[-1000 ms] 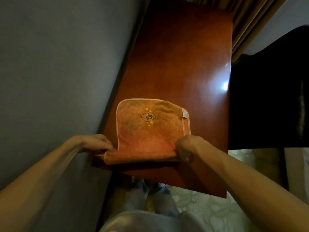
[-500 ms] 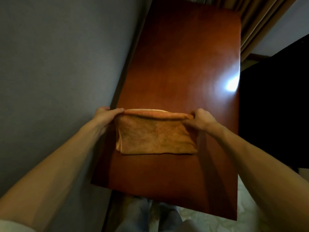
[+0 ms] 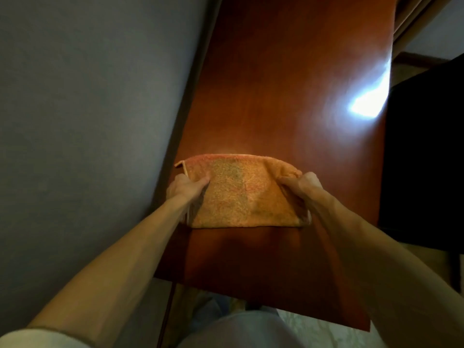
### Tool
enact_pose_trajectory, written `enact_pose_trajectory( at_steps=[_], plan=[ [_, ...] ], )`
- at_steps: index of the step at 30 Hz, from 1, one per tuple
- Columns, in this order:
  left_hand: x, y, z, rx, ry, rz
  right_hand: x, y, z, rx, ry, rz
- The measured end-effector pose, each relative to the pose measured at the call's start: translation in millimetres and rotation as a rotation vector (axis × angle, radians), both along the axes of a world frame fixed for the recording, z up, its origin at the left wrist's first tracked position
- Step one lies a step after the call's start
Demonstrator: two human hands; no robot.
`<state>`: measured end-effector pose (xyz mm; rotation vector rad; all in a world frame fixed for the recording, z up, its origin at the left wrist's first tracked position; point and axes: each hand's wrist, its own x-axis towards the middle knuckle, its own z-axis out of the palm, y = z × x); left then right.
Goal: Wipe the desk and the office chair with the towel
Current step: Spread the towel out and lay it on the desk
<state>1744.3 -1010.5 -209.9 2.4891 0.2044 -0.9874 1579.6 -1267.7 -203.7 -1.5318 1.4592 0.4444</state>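
- Against the frame half a second back: glare patch [image 3: 364,106] near the right edge of the red-brown desk [image 3: 288,71] larger and streaked.
- Orange towel [image 3: 246,197] folded double as before, on the desk's near left-centre; far fold now humped rather than flat.
- Left hand [image 3: 184,188] shifted inward over the towel's left end, pinching it, thumb on top; one corner poking out beyond.
- Right hand [image 3: 302,183] at the right end as before, fingers curled round bunched cloth.
- Black mass [image 3: 426,159] right of the desk: too dark to identify.
- Embroidered mark seen one second back now hidden by the fold.
- Fingertips under the cloth hidden; forearms cut off at bottom edge.
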Motion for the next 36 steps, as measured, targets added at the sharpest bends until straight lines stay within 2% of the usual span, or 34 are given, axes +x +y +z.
enact_pose_trajectory(
  at_steps=[2,4,7,11,14,17,20,24,27,29,31,34,36],
  plan=[
    [-5.3,-0.6,2.4,-0.011,-0.044,-0.1,1.3,4.6,-0.1,-0.037,0.028,0.123],
    [-7.5,3.6,7.9,-0.122,-0.066,-0.11,0.4,10.7,-0.1,-0.045,-0.028,0.198],
    [-8.7,16.8,16.1,-0.327,-0.008,-0.047,-6.6,22.4,1.0,-0.017,-0.163,0.14],
    [-8.4,47.7,20.8,-0.391,0.11,-0.068,-15.4,38.6,8.1,0.008,-0.205,0.141],
    [-6.2,79.6,18.9,-0.351,0.108,-0.094,-29.2,59.8,9.7,0.107,-0.174,0.151],
    [-11.5,125.1,11.6,-0.238,0.033,-0.171,-47.0,96.7,6.6,0.169,-0.194,0.17],
    [-24.1,158.6,7.6,-0.136,0.055,-0.269,-66.3,137.4,0.6,0.263,-0.22,0.174],
    [-42.0,170.8,10.7,0.056,-0.03,-0.371,-96.2,172.0,-4.1,0.157,-0.243,0.248],
    [-60.3,177.7,15.9,0.108,-0.023,-0.364,-117.7,178.5,-1.7,0.096,-0.227,0.248],
    [-78.6,182.0,21.7,0.143,-0.126,-0.306,-130.4,178.5,-1.3,0.036,-0.23,0.173],
    [-102.0,184.1,24.1,0.134,-0.373,-0.326,-138.0,175.1,0.4,-0.005,-0.259,0.02],
    [-135.3,184.2,16.1,0.078,-0.683,-0.565,-146.3,168.5,1.4,-0.043,-0.307,-0.051],
    [-150.6,182.4,5.0,0.031,-0.65,-0.731,-153.6,166.7,1.8,-0.179,-0.283,0.021]
  ],
)
